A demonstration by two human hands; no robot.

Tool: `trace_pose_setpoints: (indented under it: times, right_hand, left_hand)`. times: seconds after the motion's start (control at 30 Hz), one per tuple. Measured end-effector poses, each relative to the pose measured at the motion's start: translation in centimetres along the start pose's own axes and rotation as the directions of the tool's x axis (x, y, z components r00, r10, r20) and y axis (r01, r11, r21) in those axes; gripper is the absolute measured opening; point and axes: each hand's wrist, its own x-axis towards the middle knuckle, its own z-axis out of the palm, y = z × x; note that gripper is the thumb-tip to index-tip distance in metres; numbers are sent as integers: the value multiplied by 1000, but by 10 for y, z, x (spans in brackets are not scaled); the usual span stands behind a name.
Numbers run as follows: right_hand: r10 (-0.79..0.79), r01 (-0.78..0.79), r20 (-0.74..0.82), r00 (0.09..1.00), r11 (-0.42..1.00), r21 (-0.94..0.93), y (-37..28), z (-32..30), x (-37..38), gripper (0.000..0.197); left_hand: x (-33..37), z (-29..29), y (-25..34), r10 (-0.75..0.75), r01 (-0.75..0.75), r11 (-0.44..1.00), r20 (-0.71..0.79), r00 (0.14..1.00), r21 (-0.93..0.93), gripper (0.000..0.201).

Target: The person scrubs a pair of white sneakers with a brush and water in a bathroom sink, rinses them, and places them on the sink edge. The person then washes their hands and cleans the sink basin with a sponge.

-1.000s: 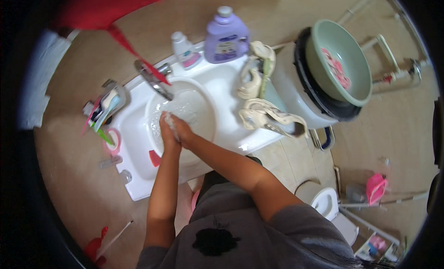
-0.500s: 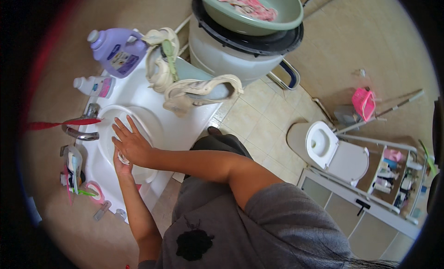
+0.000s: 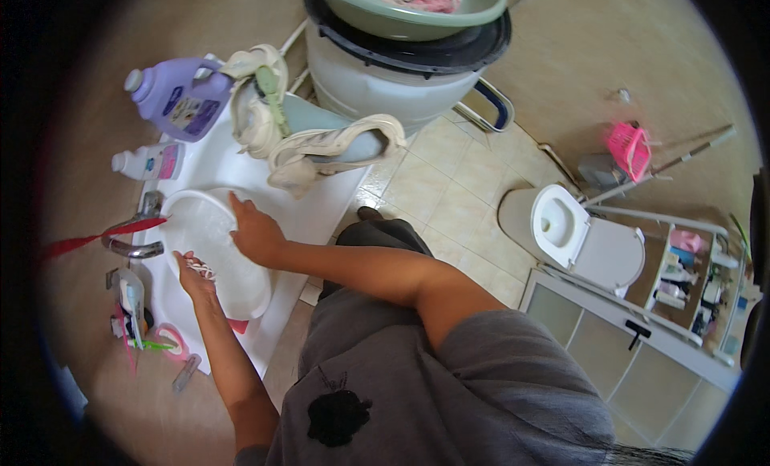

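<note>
We take the white basin (image 3: pixel 210 249) as our landmark and read from left to right. Just left of its rim stands the chrome tap (image 3: pixel 132 240), spout pointing toward the bowl; we see no water running. Below the tap, beside the basin's lower left edge, lies a clutter of toothbrushes and small tubes (image 3: pixel 136 318).

Over the basin's lower left rim our left hand (image 3: pixel 192 272) is curled closed around a small white-and-pink thing (image 3: pixel 198 265) — too small for us to tell what it is. Our right hand (image 3: pixel 253 232) lies spread wide and flat on the basin's upper right edge, fingers toward the bowl, holding nothing.

Above the basin, on the white top, stand a small white bottle (image 3: pixel 148 161) and a purple detergent jug (image 3: pixel 180 101); to the upper right of it a pair of pale shoes (image 3: pixel 321 141) is heaped.

We judge the step in hand to be washing at the basin, the little thing kept over the bowl. The next move probably calls for reaching left to the tap — and a firm grip, so the thing does not slip into the bowl.
</note>
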Motion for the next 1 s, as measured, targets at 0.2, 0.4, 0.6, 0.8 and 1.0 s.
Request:
trace_pose_setpoints:
  times: [0.2, 0.4, 0.6, 0.8, 1.0]
  right_hand:
    - [-4, 17, 62, 998, 977, -211, 0, 10, 6, 34]
    - [-20, 56, 224, 974, 986, -157, -24, 21, -17, 31]
    - [-35, 84, 353, 935, 989, -124, -40, 45, -30, 33]
    - [-138, 189, 323, 936, 973, -130, -44, 55, -33, 32]
    - [-218, 255, 412, 885, 966, -37, -70, 57, -40, 31]
  left_hand:
    - [30, -130, -39, 522, -257, 671, -197, 830, 696, 29]
    - [23, -185, -72, 152, 23, 691, -176, 973, 723, 55]
    - [25, -188, -82, 133, 46, 731, -208, 969, 681, 69]
    - [20, -194, -85, -119, 222, 881, -259, 959, 417, 72]
    - [15, -179, -95, -166, 227, 865, -171, 971, 447, 77]
